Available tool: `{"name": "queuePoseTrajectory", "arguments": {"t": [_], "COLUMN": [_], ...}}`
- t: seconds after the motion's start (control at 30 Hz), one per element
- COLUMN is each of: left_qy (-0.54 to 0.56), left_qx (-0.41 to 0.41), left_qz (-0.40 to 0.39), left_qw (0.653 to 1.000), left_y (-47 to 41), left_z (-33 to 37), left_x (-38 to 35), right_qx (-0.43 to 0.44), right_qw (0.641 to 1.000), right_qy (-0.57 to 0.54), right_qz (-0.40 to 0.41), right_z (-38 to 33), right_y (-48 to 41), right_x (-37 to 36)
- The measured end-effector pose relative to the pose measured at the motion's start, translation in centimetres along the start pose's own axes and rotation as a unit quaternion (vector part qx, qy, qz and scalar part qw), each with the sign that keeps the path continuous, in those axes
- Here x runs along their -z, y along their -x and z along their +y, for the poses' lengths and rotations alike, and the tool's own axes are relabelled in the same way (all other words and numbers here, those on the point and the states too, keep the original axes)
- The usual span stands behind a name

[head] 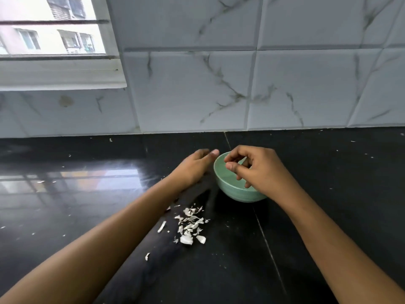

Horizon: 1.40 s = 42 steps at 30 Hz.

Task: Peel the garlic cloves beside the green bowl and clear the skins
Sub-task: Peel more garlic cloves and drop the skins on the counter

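Observation:
A small green bowl (232, 189) stands on the black counter. My right hand (256, 167) hovers over its rim, fingers loosely curled, thumb and forefinger apart with nothing visible between them. My left hand (195, 167) lies just left of the bowl, low over the counter, fingers stretched forward and slightly blurred. A pile of white garlic skins (190, 224) lies on the counter in front of the bowl, between my forearms. No garlic cloves are visible; the bowl's inside is mostly hidden by my right hand.
The black counter (328, 194) runs back to a marble-tiled wall (241, 88). A window (54, 40) sits at the upper left. Stray skin flakes (147, 256) are scattered on the counter to the left.

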<state>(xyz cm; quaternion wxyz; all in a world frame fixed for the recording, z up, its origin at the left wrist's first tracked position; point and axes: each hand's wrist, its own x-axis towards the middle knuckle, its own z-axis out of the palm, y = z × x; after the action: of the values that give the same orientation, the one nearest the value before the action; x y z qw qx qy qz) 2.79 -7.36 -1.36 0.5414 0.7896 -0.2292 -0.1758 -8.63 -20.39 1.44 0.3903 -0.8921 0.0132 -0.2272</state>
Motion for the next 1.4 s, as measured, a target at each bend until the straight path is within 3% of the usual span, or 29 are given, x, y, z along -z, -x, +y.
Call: {"name": "queuePoseTrajectory", "arguments": {"t": [0.13,0.23,0.37,0.5,0.8,0.9,1.0,1.07,1.13,1.27,1.4], "left_qy": [-0.042,-0.198,-0.36,-0.36,-0.361,-0.309,-0.108,0.057,0.149,0.209,0.218], "left_qx": [-0.081,-0.074,-0.033,-0.043,-0.072,-0.107,-0.12,-0.099,-0.075,-0.051,-0.05], "left_qz": [0.053,0.093,0.07,0.056,0.027,0.056,-0.007,-0.041,-0.032,-0.004,0.009], "left_qw": [0.994,0.973,0.93,0.93,0.93,0.943,0.987,0.993,0.986,0.977,0.975], "left_y": [2.5,3.7,4.4,4.5,5.4,5.8,6.4,6.9,7.1,7.0,7.0], "left_z": [-1.8,-4.5,-6.9,-7.6,-7.0,-6.6,-5.9,-5.2,-5.0,-5.2,-5.2], "left_x": [5.8,8.4,8.8,8.7,8.1,7.7,7.5,7.1,6.6,5.9,5.7], "right_qx": [-0.011,0.006,0.047,0.087,0.088,0.061,-0.025,-0.102,-0.141,-0.14,-0.108], "right_qw": [0.992,0.981,0.967,0.938,0.948,0.973,0.994,0.982,0.96,0.949,0.964], "right_qy": [0.042,0.107,0.185,0.249,0.26,0.191,0.039,-0.111,-0.209,-0.258,-0.216], "right_qz": [-0.116,-0.163,-0.17,-0.224,-0.163,-0.115,-0.102,-0.114,-0.12,-0.118,-0.112], "right_z": [-1.8,-2.1,-1.1,-0.3,1.1,0.9,0.0,-0.4,-0.8,-1.1,-1.2], "right_y": [1.0,0.8,-1.1,-1.9,-1.2,-0.6,-0.1,0.4,0.6,0.5,0.7], "right_x": [-2.8,-6.0,-9.8,-11.6,-11.5,-11.0,-10.4,-10.2,-9.7,-8.9,-8.6]}}
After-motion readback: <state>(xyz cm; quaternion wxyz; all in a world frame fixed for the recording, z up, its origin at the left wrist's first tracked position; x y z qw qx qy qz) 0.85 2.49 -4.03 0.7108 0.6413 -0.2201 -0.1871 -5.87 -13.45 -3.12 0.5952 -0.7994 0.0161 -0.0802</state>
